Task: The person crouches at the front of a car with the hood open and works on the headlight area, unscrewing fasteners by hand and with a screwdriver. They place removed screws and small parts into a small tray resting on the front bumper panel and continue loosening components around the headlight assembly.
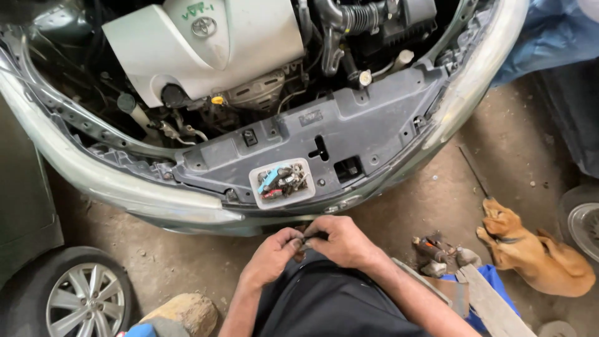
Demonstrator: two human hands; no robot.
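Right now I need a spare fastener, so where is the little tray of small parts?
In the head view, the white parts tray sits centrally on the grey plastic radiator cover, just above the left hand and right hand.

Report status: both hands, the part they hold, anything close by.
Left hand and right hand pinch a small dark part. Tray of fasteners just above.

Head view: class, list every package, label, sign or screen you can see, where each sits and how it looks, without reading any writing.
Plastic tub: white, rectangular, open, on the grey front panel, holding small mixed parts.
Emblem: oval, grey, on the white engine cover.
Handwritten mark: green, above the emblem.
No screens or signs.
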